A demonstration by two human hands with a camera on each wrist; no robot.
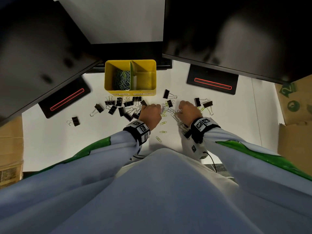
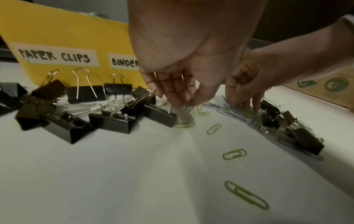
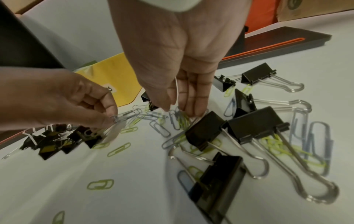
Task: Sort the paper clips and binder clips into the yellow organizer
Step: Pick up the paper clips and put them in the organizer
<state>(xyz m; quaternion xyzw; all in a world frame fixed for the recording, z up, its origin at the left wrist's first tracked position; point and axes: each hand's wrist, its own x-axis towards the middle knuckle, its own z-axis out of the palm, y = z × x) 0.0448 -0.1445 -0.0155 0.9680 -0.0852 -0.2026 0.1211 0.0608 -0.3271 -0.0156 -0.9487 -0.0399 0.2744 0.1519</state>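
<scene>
The yellow organizer (image 1: 108, 76) (image 2: 67, 30) stands at the back middle, its labels reading PAPER CLIPS and BINDER. Its left compartment holds coloured paper clips (image 1: 122, 80); the right one looks bare. Black binder clips (image 1: 125, 107) (image 2: 114, 121) (image 3: 205, 130) lie scattered in front. Loose green and silver paper clips (image 1: 163, 123) (image 2: 234, 153) (image 3: 100, 184) lie between my hands. My left hand (image 1: 150, 114) (image 2: 186, 103) (image 3: 109, 116) pinches a few paper clips just above the table. My right hand (image 1: 187, 112) (image 3: 180, 111) (image 2: 243, 104) has thumb and fingertips down in the paper clip pile, pinching some.
Two black monitor stands with red stripes (image 1: 65, 98) (image 1: 212, 83) flank the organizer, under dark monitors (image 1: 33, 48). Cardboard boxes border the white table on the right (image 1: 293, 107) and left (image 1: 10, 141). A lone binder clip (image 1: 75, 121) lies far left.
</scene>
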